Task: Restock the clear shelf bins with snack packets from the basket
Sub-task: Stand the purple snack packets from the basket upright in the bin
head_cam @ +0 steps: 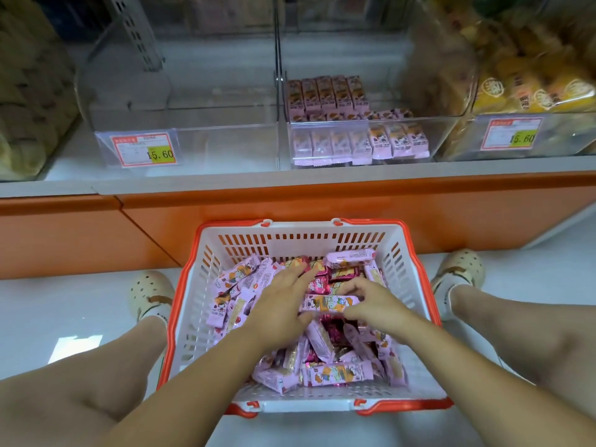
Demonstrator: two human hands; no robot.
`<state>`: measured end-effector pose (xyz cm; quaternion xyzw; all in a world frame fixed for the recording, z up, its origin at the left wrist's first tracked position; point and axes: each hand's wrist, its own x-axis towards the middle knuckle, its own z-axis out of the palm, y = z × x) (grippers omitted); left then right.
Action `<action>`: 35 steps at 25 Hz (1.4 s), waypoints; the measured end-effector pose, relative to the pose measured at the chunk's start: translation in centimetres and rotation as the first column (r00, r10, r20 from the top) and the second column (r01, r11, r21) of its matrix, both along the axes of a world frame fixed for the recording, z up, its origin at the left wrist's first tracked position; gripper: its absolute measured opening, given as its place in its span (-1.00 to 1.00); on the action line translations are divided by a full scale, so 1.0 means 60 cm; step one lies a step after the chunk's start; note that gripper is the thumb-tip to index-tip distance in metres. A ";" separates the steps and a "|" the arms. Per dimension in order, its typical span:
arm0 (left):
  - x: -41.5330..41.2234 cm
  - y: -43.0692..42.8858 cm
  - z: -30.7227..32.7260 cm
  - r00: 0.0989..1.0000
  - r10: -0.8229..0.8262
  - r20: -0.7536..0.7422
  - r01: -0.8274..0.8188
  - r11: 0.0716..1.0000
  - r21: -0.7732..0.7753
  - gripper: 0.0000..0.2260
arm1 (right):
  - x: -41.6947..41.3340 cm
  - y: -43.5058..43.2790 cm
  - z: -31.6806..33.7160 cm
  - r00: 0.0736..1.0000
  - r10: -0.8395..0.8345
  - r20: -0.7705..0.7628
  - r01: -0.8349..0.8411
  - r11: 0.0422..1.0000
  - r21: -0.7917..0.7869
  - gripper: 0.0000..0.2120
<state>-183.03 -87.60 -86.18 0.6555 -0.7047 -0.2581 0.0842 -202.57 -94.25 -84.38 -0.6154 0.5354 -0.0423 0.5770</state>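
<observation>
1. Head view. Basket: white walls, orange rim. It stands on the floor between your feet, near, below the orange shelf edge.
2. Snack packets: pink, with some darker red ones, heaped loose and crisscross in the basket.
3. Left grip: released. Your fingers lie straight and flat on the heap, and the thumb is by the left end of a long pink packet.
4. Right grip: your fingers curl over the right end of that same packet with the thumb beneath, so it appears to be grasping it.
5. Middle bin: clear, far, straight above the basket. Stocked packets stand in a row at its back, and more line its front.
6. Left bin: clear, touching the middle bin, with a price tag on its front.
7. Right bin: holds yellow packets, a different product.
8. Risks, as judged:
   - Your pinch holds one end only, so the packet may swing or slip as you lift.
   - Your flat left grip may drag neighbouring packets over the rim.
   - The red and pink sorts lie mixed, so you may shelve the wrong kind.
   - Dropping packets in carelessly may topple the upright back row.
</observation>
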 end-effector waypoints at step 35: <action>-0.010 -0.047 0.191 0.809 0.161 -0.565 -0.119 0.987 0.110 -0.26 | 0.024 -0.034 0.127 0.833 -0.281 0.476 0.325 0.946 -0.010 -0.57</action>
